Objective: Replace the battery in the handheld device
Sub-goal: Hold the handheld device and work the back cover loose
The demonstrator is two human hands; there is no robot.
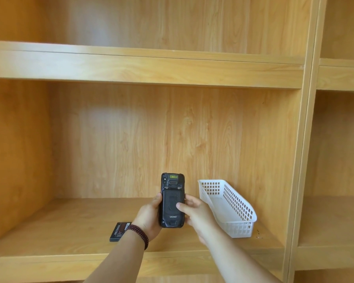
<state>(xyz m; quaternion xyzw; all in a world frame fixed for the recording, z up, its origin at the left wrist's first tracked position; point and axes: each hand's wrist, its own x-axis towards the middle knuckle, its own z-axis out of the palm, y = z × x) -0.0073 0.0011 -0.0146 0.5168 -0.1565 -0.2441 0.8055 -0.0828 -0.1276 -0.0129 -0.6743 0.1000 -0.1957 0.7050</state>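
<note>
Both hands hold the black handheld device (pixel 172 201) upright above the wooden shelf (pixel 74 227), back cover facing the camera. The left hand (pixel 149 218) grasps its left edge; the right hand (pixel 194 213) grips the right edge, thumb pressing the cover. A battery (pixel 119 231) lies on the shelf at 8 o'clock from the device. A white basket (pixel 233 205) stands at 3 o'clock.

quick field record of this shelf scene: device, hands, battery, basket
device: black handheld scanner, held upright, back facing the camera, back cover on
left hand: grips the scanner's left edge; bead bracelet on the wrist
right hand: on the scanner's right side, thumb pressed on the back cover
battery: black pack lying flat on the wooden shelf, left of the hands, partly hidden by the left wrist
basket: white perforated plastic basket, right of the hands, looks empty
</note>
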